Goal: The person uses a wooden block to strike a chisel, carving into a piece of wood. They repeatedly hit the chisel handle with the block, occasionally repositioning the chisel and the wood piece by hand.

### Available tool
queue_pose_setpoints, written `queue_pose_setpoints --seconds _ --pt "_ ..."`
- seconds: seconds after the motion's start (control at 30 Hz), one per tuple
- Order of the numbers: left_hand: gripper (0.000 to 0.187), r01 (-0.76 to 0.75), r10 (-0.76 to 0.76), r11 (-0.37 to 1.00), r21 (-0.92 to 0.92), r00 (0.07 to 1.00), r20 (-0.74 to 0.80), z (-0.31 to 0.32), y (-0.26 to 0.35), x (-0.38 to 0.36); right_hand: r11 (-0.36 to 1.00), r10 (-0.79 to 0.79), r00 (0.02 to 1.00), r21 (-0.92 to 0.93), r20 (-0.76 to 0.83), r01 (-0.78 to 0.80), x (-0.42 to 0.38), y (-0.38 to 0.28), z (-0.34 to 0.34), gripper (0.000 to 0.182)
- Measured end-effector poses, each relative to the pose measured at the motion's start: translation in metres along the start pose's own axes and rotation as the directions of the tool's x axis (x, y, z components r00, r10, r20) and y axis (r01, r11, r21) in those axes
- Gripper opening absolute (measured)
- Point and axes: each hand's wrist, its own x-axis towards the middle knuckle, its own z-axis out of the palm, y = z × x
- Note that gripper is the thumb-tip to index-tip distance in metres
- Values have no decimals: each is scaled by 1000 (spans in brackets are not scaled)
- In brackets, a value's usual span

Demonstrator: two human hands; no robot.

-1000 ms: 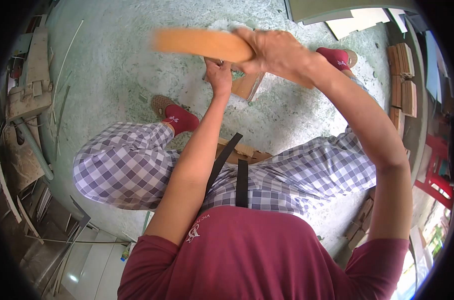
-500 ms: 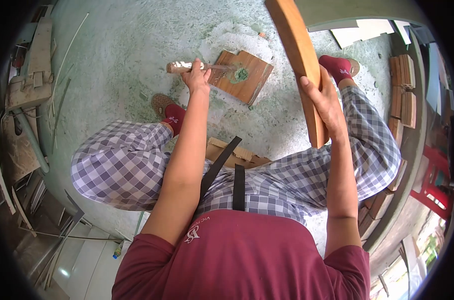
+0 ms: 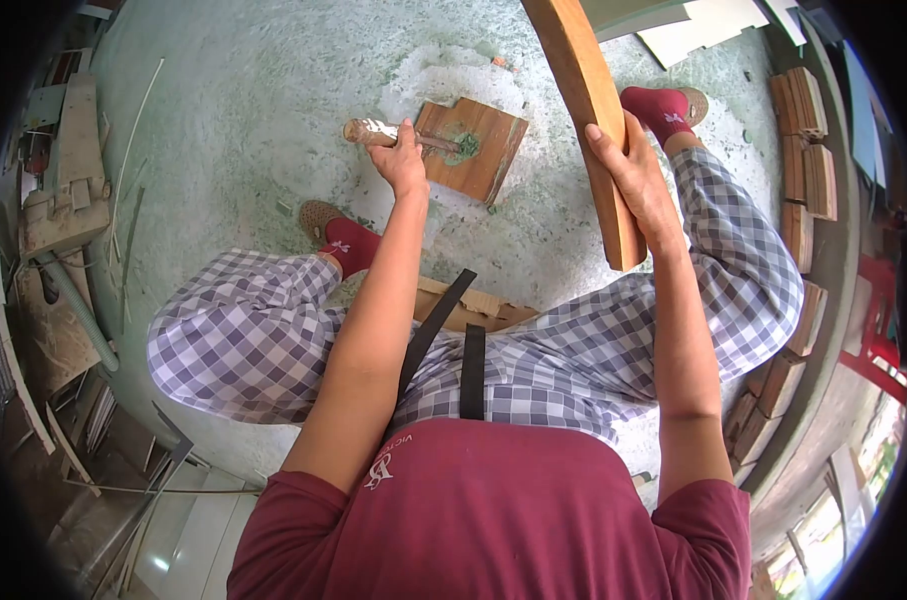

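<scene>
My left hand [image 3: 401, 165] is closed around a putty knife [image 3: 370, 131] with a worn handle patched in white. Its narrow blade points right and reaches a lump of green paste [image 3: 465, 146]. That paste sits on a square brown wooden board [image 3: 488, 172] lying on the floor, with a smear around it. My right hand [image 3: 635, 180] grips a long, thick, slightly curved wooden bar [image 3: 585, 95] near its lower end, thumb across the near face. The bar stands tilted, and its upper end runs out of the frame.
Stacked wood pieces [image 3: 805, 170] line the right wall, near a red chair [image 3: 878, 330]. White sheets [image 3: 708, 30] lie at the upper right. A dusty machine [image 3: 68, 220] and scrap strips occupy the left side. A cardboard piece [image 3: 498, 312] lies between my legs.
The putty knife's handle has shifted a little right relative to the board, its tip still at the paste. The wooden bar's lower end has risen slightly. The whole view has turned a bit.
</scene>
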Motion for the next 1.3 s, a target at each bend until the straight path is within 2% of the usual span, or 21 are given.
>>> queue_pose_setpoints --seconds 0.13,0.23,0.37,0.43,0.47,0.5,0.53,0.57,0.63,0.7,0.77,0.8,0.87,0.9,0.93,0.97,1.03,1.1,1.17,1.2,1.3 --pt "49 4 -6 997 -81 1000 -25 -1 -1 -8 1000 0 999 23 44 -1 6 6 6 87" --pt "48 -51 47 994 -100 998 -42 -1 -20 -2 987 -31 996 -157 82 44 10 -4 14 87" --pt "45 -253 246 960 -123 967 -66 8 -36 -8 905 -205 949 -323 240 277 18 -66 25 80" --pt "45 -234 231 966 -105 972 -41 11 -26 -21 785 -296 797 -342 526 517 21 -104 32 77" --pt "45 -331 329 943 -38 943 -46 13 -17 -29 785 -296 798 -342 525 516 24 -106 40 77" --pt "46 -422 423 906 29 905 -45 15 -10 -36 623 -426 691 -365 584 692 29 -105 49 72" --pt "46 -439 443 895 -73 896 41 14 -16 -35 422 -523 556 -370 646 828 35 -106 56 66" --pt "46 -438 441 896 -75 897 39 13 -24 -31 420 -522 555 -371 648 828 42 -108 61 66" --pt "46 -427 433 893 -145 901 14 15 -35 -17 170 -209 586 -561 783 810 55 -112 72 57" --pt "46 -420 424 900 -115 905 15 14 -43 0 50 -289 560 -571 777 819 56 -124 79 51" --pt "45 -487 493 857 171 870 9 6 -59 2 169 -416 577 -564 703 809 44 -138 81 51" --pt "45 -485 491 859 165 871 4 8 -65 5 213 -544 534 -509 647 834 43 -130 85 56" --pt "45 -421 424 885 -200 905 -32 10 -51 -4 239 -570 493 -441 657 865 44 -112 85 58" --pt "45 -431 432 880 -199 901 -43 8 -45 -7 266 -602 454 -371 657 890 46 -104 86 60" --pt "47 -401 402 900 -171 915 -31 6 -42 -10 173 -394 569 -549 722 817 49 -96 88 63" --pt "49 -369 370 918 -146 929 -16 7 -40 -10 167 -399 565 -548 722 819 50 -92 91 63" --pt "53 -249 245 936 -248 968 -49 8 -36 -2 377 -216 698 -601 682 704 53 -85 91 54" --pt "63 -8 -35 901 -434 995 -91 -6 -36 5 426 -275 697 -566 662 705 42 -78 85 56" --pt "62 91 -156 887 -453 982 -108 -21 -36 17 742 -233 796 -428 558 516 34 -74 72 74" --pt "61 189 -274 861 -473 955 -117 -27 -38 23 794 -122 856 -468 503 389 27 -74 65 79" --pt "64 230 -320 838 -494 942 -103 -35 -52 38 899 -134 942 -361 307 246 12 -48 49 84"
